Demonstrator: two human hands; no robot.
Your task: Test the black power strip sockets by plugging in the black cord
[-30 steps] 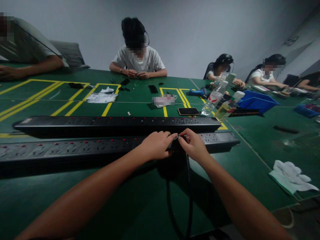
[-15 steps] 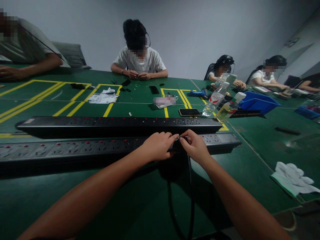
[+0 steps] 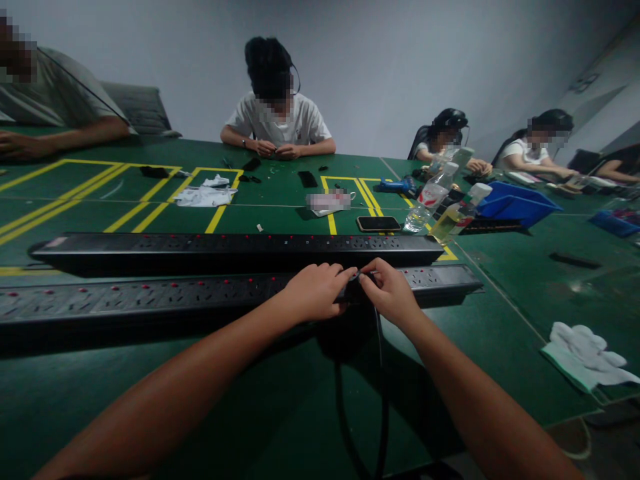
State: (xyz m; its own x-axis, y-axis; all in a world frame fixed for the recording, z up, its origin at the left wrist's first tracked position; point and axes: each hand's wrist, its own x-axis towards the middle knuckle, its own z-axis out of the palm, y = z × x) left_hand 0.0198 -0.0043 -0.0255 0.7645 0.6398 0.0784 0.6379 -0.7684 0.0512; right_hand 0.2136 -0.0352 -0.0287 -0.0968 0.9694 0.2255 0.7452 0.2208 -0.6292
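My left hand (image 3: 315, 291) lies over the nearer black power strip (image 3: 170, 300), its thumb and forefinger closed at a small greyish piece too small to make out. Meeting it at the same spot, my right hand (image 3: 389, 293) is pinched, with a black cable (image 3: 384, 400) at its fingers. That cable hangs from beneath the right hand and curves toward the table's near edge. What exactly sits between the fingertips is mostly hidden. Just behind the hands, a second black power strip (image 3: 240, 248) runs parallel, with a row of sockets and red dots.
Beyond the strips lie a phone (image 3: 379, 224), a clear bottle (image 3: 431, 198), a bottle of yellow liquid (image 3: 457, 217) and a blue bin (image 3: 520, 203). White gloves (image 3: 585, 353) rest at right on the green table (image 3: 280, 413). Several people sit across the table.
Both hands keep their place and their pinch almost unchanged. The view has shifted very slightly; the person at far left has moved an arm a little to the right.
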